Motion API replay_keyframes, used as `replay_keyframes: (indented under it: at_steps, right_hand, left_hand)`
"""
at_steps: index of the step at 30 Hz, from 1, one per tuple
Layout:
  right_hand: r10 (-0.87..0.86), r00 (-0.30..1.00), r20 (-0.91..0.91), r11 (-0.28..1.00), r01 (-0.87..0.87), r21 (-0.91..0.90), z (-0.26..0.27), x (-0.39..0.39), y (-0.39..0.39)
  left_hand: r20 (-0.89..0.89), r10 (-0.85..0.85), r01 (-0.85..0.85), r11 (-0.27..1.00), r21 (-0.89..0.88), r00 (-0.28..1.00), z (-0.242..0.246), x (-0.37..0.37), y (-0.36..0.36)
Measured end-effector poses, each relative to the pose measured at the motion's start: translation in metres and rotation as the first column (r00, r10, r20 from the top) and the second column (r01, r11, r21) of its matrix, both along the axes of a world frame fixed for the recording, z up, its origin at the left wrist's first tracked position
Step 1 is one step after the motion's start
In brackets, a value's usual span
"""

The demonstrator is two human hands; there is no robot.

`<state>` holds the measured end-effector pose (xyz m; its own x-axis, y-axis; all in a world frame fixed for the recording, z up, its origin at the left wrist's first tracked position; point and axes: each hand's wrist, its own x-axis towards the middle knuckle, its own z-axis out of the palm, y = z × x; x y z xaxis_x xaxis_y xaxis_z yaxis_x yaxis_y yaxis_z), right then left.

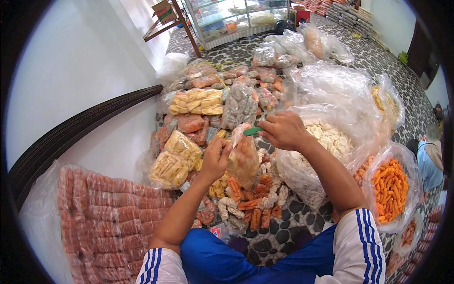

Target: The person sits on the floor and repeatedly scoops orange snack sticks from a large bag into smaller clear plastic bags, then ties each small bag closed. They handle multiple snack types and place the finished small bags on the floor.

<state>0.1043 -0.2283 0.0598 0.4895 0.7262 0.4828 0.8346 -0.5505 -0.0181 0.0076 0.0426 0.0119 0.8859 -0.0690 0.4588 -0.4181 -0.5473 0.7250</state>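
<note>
My right hand point(282, 130) grips a green strip-like tool point(253, 131) at the neck of a clear plastic bag point(243, 156) with orange and yellowish pieces inside. On the bag's other side, my left hand point(217, 156) has its fingers curled at the bag's upper edge; a small yellow object point(221, 134) shows above them. Below the bag lie loose bundles of orange snack sticks point(255, 217) and pale twisted snacks point(228, 207). Bags of yellow snacks point(170, 169) lie left of my left hand. A bag of greyish snacks point(240, 106) sits just beyond the bag being held.
A large open bag of cream-coloured discs point(328, 138) and a bag of orange sticks point(390, 190) stand at right. Packed reddish rolls point(117, 220) fill the lower left. A glass display case point(230, 21) stands behind; a person point(428, 163) is at the far right.
</note>
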Motion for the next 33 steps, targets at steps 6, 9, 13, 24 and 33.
replay_keyframes:
  at_steps: [6,9,13,24,33]
  right_hand:
    - [0.057,0.997,-0.044,0.998,-0.057,-0.003,-0.005,-0.008,0.005]
    - [0.088,0.996,-0.034,0.996,-0.089,-0.022,-0.005,-0.013,0.009]
    - [0.100,0.995,-0.016,0.995,-0.100,0.009,-0.002,-0.018,0.012]
    - [0.079,0.996,0.043,0.993,-0.083,0.081,0.010,-0.010,0.007]
    - [-0.008,0.987,-0.160,0.979,0.040,0.199,0.004,-0.005,0.004]
  left_hand:
    - [-0.219,0.136,-0.142,0.990,-0.013,0.966,0.006,-0.001,-0.007]
    - [-0.244,0.177,-0.177,0.984,0.019,0.953,0.009,-0.003,-0.010]
    - [-0.010,0.215,-0.215,0.976,0.029,0.977,0.008,-0.004,-0.016]
    - [0.228,0.058,-0.099,0.980,0.173,0.972,0.014,-0.011,-0.014]
    - [0.112,0.224,-0.221,0.974,-0.039,0.968,0.007,-0.004,-0.009]
